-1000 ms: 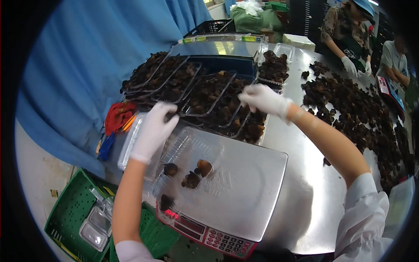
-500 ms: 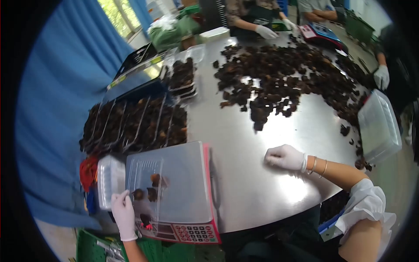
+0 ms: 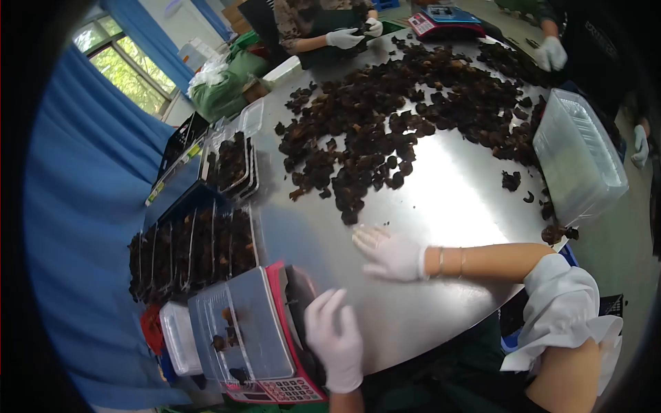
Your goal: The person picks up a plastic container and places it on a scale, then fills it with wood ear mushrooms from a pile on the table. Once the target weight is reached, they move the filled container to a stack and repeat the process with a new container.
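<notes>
This looks like a food-packing workroom. A broad metal table (image 3: 441,186) carries a loose spread of dark, fungus-like pieces (image 3: 372,131). At the table's near left are filled clear trays (image 3: 189,251) and a digital scale (image 3: 241,323); a second scale (image 3: 444,27) sits at its far end. Nested clear containers (image 3: 575,155) stand at its right edge. A co-worker in white gloves (image 3: 306,24) is at its far side, and another gloved worker (image 3: 592,51) at its far right. Beyond its far left are green sacks (image 3: 224,89), blue curtains (image 3: 82,206) and a window (image 3: 127,65).
</notes>
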